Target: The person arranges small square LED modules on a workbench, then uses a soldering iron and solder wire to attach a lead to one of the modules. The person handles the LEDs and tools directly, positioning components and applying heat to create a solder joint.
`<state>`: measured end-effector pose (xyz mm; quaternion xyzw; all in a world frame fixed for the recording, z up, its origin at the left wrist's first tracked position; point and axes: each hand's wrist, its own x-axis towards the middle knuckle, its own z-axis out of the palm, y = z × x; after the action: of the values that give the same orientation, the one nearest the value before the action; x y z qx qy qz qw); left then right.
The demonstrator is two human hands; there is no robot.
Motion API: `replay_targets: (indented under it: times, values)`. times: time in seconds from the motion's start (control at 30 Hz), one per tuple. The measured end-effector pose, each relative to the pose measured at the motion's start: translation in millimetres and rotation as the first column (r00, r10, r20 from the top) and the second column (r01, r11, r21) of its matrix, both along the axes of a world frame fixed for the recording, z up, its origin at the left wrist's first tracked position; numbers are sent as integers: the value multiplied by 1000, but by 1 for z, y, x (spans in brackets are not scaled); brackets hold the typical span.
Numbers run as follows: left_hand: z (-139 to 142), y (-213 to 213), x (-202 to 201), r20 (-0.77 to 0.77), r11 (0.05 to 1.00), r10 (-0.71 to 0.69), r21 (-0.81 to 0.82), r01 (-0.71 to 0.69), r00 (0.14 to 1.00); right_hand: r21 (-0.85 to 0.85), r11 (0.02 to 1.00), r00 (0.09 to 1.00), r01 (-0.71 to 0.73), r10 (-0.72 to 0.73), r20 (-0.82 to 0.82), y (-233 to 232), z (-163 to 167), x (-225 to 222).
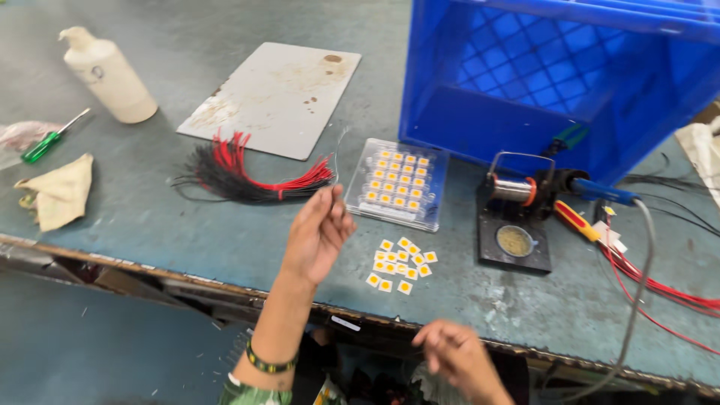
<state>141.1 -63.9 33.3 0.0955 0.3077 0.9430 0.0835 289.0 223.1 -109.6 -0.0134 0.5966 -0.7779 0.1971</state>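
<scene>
Worn, matt painted table (225, 240); glossy blue plastic crate (525, 67); clear glossy plastic tray (397, 184); stained matt metal plate (277, 94); crumpled cloth rag (60, 191); plastic-sheathed wires (255, 176).

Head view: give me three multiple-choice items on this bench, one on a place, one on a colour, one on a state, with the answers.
1. Where do the loose yellow squares lie?
A. inside the blue crate
B. on the table in front of the clear tray
C. on the grey board

2. What colours are the bundled wires?
A. red and black
B. green and white
C. all blue

3. How is the left hand?
A. flat on the table
B. inside the crate
C. raised, fingers pinched on a thin wire

Answers: 1 B, the squares sit on the table just nearer than the clear tray; 2 A, red strands show over black ones; 3 C, the hand is lifted, with a thin wire rising from the fingertips.
</scene>
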Motion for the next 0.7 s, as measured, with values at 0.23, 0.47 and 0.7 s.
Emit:
replay_targets:
  times: [0.23,0.47,0.7]
  values:
    - [-39,-36,48,67,980,135,140,-143,989,77,940,941,-332,336,-33,-56,-71,48]
    - [-66,-181,102,59,808,532,264,-527,845,220,939,959,-266,234,162,-23,-30,51]
    - [-91,-230,156,188,563,815,-32,-826,548,482,868,975,-116,191,-110,-20,11,30]
